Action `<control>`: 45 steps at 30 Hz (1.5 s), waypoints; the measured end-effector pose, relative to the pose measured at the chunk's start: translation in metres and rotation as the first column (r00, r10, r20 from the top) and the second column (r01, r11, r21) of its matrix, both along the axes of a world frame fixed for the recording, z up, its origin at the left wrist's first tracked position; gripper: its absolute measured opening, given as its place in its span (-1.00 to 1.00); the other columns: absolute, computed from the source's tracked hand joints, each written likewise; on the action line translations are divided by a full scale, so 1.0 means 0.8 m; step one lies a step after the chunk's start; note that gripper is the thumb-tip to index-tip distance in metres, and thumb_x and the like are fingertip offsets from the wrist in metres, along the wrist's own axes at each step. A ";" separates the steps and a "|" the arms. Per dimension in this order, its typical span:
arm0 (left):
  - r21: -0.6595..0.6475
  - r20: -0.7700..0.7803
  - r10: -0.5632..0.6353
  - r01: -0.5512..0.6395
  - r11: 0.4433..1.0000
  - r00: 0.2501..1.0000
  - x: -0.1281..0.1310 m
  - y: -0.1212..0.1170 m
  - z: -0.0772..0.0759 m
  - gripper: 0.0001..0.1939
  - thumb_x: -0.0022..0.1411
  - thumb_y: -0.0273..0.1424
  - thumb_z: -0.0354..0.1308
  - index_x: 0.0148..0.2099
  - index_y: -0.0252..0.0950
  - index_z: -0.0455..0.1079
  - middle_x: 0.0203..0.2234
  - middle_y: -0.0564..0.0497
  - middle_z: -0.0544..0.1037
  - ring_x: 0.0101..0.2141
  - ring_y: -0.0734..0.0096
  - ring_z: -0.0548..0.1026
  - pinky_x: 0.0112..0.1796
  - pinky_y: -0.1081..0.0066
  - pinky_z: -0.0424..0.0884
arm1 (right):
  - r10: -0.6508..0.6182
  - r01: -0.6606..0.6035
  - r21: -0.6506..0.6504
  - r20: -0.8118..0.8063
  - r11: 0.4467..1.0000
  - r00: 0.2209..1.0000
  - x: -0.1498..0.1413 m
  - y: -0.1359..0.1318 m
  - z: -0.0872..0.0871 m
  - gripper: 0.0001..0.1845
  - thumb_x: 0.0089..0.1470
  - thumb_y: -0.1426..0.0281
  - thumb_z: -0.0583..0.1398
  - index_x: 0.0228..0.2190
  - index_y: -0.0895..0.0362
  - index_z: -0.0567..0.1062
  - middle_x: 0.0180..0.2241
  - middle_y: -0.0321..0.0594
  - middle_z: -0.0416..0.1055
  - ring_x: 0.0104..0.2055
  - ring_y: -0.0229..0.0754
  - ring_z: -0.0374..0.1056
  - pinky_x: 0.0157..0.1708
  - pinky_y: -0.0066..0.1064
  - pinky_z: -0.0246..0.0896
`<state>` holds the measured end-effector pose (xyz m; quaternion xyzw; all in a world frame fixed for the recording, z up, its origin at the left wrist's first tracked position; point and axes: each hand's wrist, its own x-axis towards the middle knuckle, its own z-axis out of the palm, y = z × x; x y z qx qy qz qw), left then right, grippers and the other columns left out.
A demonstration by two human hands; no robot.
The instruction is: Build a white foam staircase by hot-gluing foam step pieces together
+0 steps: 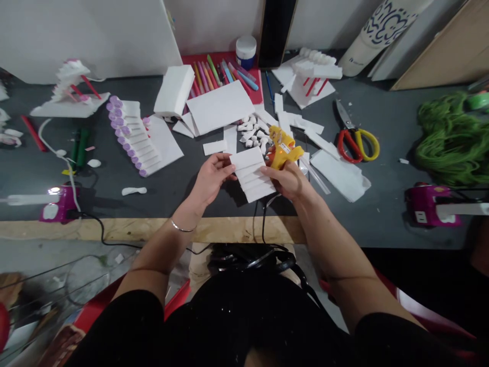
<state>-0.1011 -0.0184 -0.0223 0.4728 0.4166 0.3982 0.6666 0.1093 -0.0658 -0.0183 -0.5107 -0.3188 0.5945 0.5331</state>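
Observation:
My left hand pinches the left edge of a stepped stack of white foam strips, held just above the dark table. On the stack's right side, my right hand is closed round a yellow glue gun. The gun's nozzle points at the upper right corner of the foam. A black cord runs from the gun down toward my lap. Several small white foam bits lie just behind the stack.
Red-and-yellow scissors lie to the right, with green yarn beyond them. Foam staircase models stand at left and back. Markers on a red tray, foam sheets and purple tools at both table ends.

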 end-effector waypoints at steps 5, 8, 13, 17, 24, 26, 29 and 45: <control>0.204 -0.133 0.075 -0.047 0.978 0.988 -0.021 0.015 0.001 -0.54 0.17 -0.01 0.41 -0.10 -0.19 0.39 -0.21 -0.07 0.62 -0.23 0.35 0.63 -0.37 0.42 0.59 | -0.043 0.043 -0.002 0.070 0.999 0.997 0.004 0.003 0.002 -0.15 -0.41 0.06 0.56 -0.06 -0.05 0.41 -0.46 -0.48 0.31 -0.47 -0.28 0.25 -0.46 -0.39 0.21; 0.422 -0.335 0.230 -0.073 0.903 0.914 -0.046 0.035 0.004 -0.68 0.23 -0.15 0.39 -0.09 -0.19 0.44 -0.15 -0.10 0.62 -0.15 0.27 0.61 -0.29 0.38 0.59 | -0.043 0.045 -0.018 0.096 0.999 0.994 0.006 0.003 0.005 -0.24 -0.39 0.07 0.55 -0.15 -0.03 0.42 -0.43 -0.43 0.35 -0.44 -0.27 0.26 -0.45 -0.38 0.23; 0.594 -0.665 0.289 0.253 0.764 0.689 -0.072 0.068 -0.008 -0.63 0.14 -0.45 0.40 0.01 -0.20 0.51 0.11 -0.19 0.58 0.20 -0.12 0.46 0.27 -0.07 0.37 | -0.037 0.038 -0.021 0.071 0.999 0.997 0.007 0.000 0.009 -0.33 -0.33 0.16 0.52 -0.18 -0.01 0.40 -0.41 -0.42 0.39 -0.42 -0.29 0.30 -0.40 -0.38 0.26; 0.542 -0.737 0.240 0.341 0.768 0.631 -0.078 0.085 -0.027 -0.60 0.15 -0.52 0.33 0.06 -0.24 0.51 0.07 -0.26 0.57 0.13 -0.21 0.49 0.26 -0.15 0.32 | -0.056 0.056 0.007 0.083 0.998 0.995 0.009 -0.001 0.007 -0.34 -0.33 0.17 0.51 -0.17 -0.01 0.41 -0.41 -0.42 0.38 -0.40 -0.26 0.33 -0.36 -0.34 0.32; 0.523 -0.751 0.241 0.332 0.785 0.615 -0.083 0.109 -0.034 -0.71 0.05 -0.43 0.45 -0.16 -0.19 0.51 -0.18 -0.14 0.49 -0.04 -0.08 0.45 0.13 -0.04 0.39 | -0.054 0.048 0.050 0.135 0.998 0.989 0.012 0.000 0.005 -0.35 -0.29 0.15 0.50 -0.17 -0.03 0.38 -0.40 -0.37 0.38 -0.36 -0.20 0.35 -0.33 -0.25 0.35; 0.501 -0.755 0.234 0.309 0.808 0.613 -0.082 0.110 -0.029 -0.69 -0.02 -0.46 0.49 -0.24 -0.18 0.47 -0.24 -0.10 0.45 -0.07 -0.04 0.45 0.10 -0.01 0.41 | -0.055 0.049 0.051 0.136 0.997 0.989 0.011 0.001 0.005 -0.32 -0.29 0.12 0.51 -0.16 -0.02 0.37 -0.42 -0.40 0.38 -0.39 -0.21 0.33 -0.37 -0.28 0.32; 0.522 -0.701 0.240 0.254 0.814 0.672 -0.079 0.106 -0.019 -0.72 -0.04 -0.52 0.44 -0.30 -0.17 0.44 -0.33 -0.04 0.47 -0.18 0.10 0.45 -0.01 0.09 0.45 | -0.036 0.030 0.047 0.139 0.998 0.990 0.011 0.001 0.006 -0.30 -0.28 0.08 0.52 -0.15 -0.01 0.37 -0.43 -0.41 0.38 -0.43 -0.25 0.30 -0.44 -0.32 0.26; 0.323 -0.274 0.037 0.056 0.945 0.961 -0.041 0.086 0.042 -0.64 0.10 -0.11 0.47 -0.22 -0.15 0.43 -0.53 0.13 0.43 -0.53 0.51 0.47 -0.59 0.50 0.34 | -0.051 0.030 0.092 0.230 0.995 0.972 0.025 0.002 -0.003 -0.40 -0.17 0.05 0.53 -0.16 -0.01 0.47 -0.45 -0.38 0.35 -0.45 -0.23 0.31 -0.48 -0.32 0.26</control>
